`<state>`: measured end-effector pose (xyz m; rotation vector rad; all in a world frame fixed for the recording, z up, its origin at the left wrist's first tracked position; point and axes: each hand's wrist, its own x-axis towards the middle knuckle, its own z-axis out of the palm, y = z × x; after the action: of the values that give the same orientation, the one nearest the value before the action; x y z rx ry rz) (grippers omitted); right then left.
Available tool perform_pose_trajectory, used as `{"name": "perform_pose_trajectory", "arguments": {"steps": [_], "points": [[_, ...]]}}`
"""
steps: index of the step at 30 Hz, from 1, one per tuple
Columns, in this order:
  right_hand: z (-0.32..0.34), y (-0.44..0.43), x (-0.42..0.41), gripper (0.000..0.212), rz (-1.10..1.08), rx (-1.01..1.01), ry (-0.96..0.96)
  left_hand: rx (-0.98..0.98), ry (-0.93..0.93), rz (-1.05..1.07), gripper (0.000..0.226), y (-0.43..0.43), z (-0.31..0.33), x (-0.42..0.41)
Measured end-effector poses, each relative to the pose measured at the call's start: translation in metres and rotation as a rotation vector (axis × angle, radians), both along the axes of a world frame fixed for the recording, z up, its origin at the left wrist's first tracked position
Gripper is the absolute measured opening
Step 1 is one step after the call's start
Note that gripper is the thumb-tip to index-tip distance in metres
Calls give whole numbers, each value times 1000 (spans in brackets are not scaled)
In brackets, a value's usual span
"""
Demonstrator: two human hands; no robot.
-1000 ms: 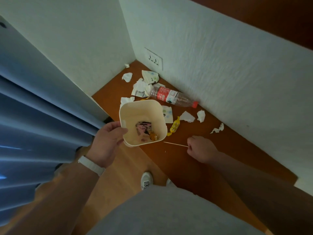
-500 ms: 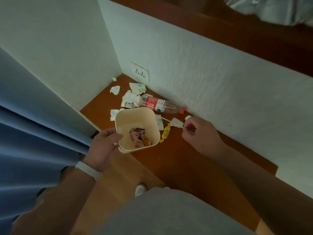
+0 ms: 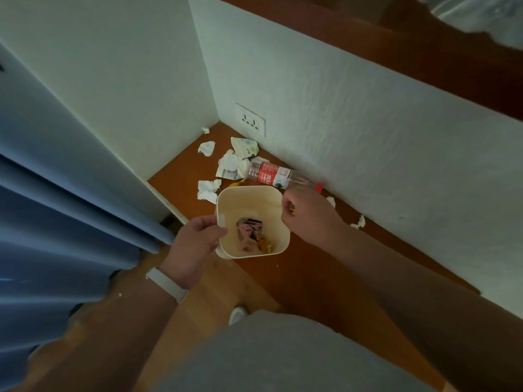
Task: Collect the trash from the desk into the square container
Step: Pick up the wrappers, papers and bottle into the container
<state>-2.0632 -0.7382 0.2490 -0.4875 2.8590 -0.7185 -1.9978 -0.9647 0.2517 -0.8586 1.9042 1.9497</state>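
Observation:
My left hand grips the left rim of the cream square container, holding it over the front edge of the brown desk. A pink-and-black wrapper and an orange wrapper lie inside. My right hand is at the container's right rim, pinched on a thin white stick that points over the opening. Behind the container lie a clear bottle with a red label, crumpled tissues, a paper packet and small tissue scraps.
White walls close the desk corner at the back and right, with a wall socket above the litter. A blue curtain hangs on the left. My shoe is on the wooden floor below.
My right hand picked the thin stick up off the desk and carried it left to the container's right rim. My left hand kept hold of the container.

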Motion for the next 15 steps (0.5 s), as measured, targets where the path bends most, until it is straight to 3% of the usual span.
{"name": "perform_pose_trajectory", "arguments": {"steps": [7,15], "points": [[-15,-3,-5,17,61,-41,-7,-31,-24,18,25,-4,-2,0],[-38,44,7,10,-53,-132,-77,-23,-49,25,28,-4,-3,-8]]}}
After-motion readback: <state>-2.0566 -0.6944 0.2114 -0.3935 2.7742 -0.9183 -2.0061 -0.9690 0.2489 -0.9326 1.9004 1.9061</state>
